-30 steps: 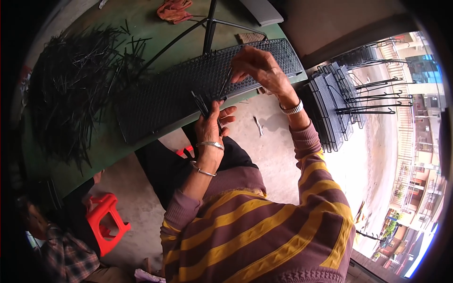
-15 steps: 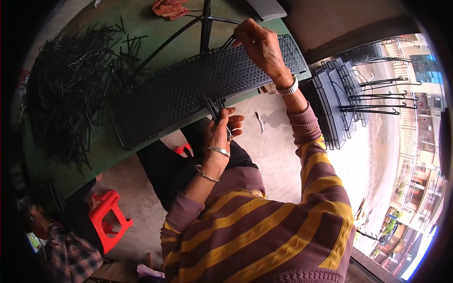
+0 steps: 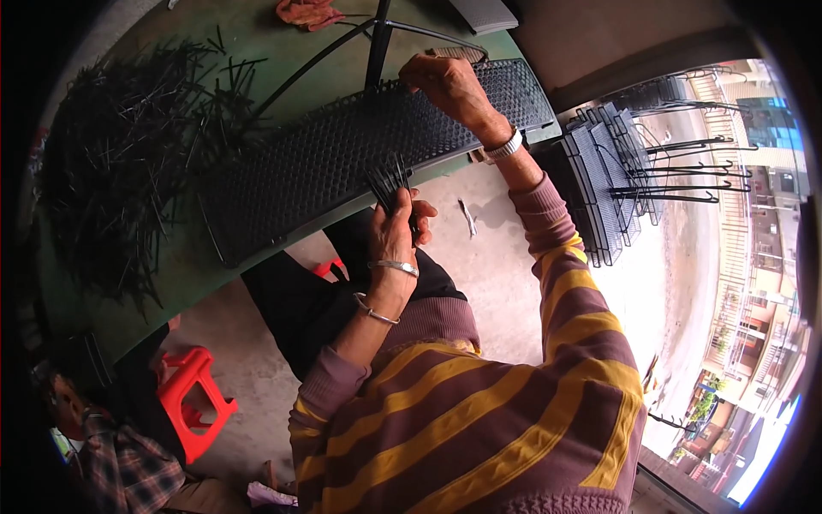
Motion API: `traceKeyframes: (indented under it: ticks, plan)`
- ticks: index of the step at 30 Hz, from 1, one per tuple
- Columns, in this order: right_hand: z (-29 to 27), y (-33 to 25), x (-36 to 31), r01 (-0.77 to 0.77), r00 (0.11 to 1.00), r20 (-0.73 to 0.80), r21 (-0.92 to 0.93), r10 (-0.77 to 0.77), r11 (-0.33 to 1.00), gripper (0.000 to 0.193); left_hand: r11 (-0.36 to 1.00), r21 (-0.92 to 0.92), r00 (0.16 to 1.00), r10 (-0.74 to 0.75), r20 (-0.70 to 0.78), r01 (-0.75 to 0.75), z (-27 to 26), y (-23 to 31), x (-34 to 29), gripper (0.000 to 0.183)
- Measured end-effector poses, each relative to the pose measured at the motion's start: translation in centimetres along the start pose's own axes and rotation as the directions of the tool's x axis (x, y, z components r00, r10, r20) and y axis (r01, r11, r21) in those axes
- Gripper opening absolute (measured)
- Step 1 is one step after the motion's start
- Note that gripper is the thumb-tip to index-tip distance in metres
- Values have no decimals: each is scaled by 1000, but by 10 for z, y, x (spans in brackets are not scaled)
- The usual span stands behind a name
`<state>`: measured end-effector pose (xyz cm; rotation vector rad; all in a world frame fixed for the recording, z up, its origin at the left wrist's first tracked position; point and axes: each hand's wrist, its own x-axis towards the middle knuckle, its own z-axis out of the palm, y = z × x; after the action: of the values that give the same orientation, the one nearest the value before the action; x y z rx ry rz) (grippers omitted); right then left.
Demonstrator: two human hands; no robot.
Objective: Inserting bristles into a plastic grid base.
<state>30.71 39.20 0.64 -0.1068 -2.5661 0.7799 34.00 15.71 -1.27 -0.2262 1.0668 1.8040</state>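
Observation:
A long black mesh panel (image 3: 300, 167) with a wire rim lies slantwise across the green table. In front of its near edge, my left hand (image 3: 396, 224) is closed around a bundle of thin black strips (image 3: 390, 178), their ends fanned out over the mesh. My right hand (image 3: 449, 92) is over the panel's far edge, fingers bent and pinched together. Whatever sits between those fingertips is hidden or too small to name. Beyond the panel rises a black post with thin curved legs (image 3: 377, 53).
A large heap of black strips (image 3: 111, 171) covers the table's left side. An orange-brown cloth (image 3: 308, 14) lies at the back. Stacked mesh racks with hooked rods (image 3: 599, 176) stand at right. A red stool (image 3: 197, 401) and a person in a plaid sleeve (image 3: 128, 454) are lower left.
My right hand has shifted left along the panel's far edge. In my left hand, the bundle of strips has turned more upright and fanned out.

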Motion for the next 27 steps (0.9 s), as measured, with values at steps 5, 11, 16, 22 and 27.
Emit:
traceKeyframes:
  ticks: [5,11,16,22,27]
  plan:
    - [3,-16,-14,27,976,-207,-170,-62,985,18,998,-20,998,60,24,-60,1,4,0,28]
    - [-10,-73,-43,-569,808,478,480,345,668,31,993,-17,990,114,82,-113,1,12,2,27]
    - [-16,-72,-43,-611,780,525,523,339,594,25,987,47,985,146,92,-151,4,13,1,26]
    - [-29,-75,-43,-660,743,577,544,340,518,23,989,98,992,100,81,-108,7,13,-2,26]
    - [-49,-64,-35,-365,917,86,572,389,734,15,990,139,1000,-6,3,6,-2,10,4,29]
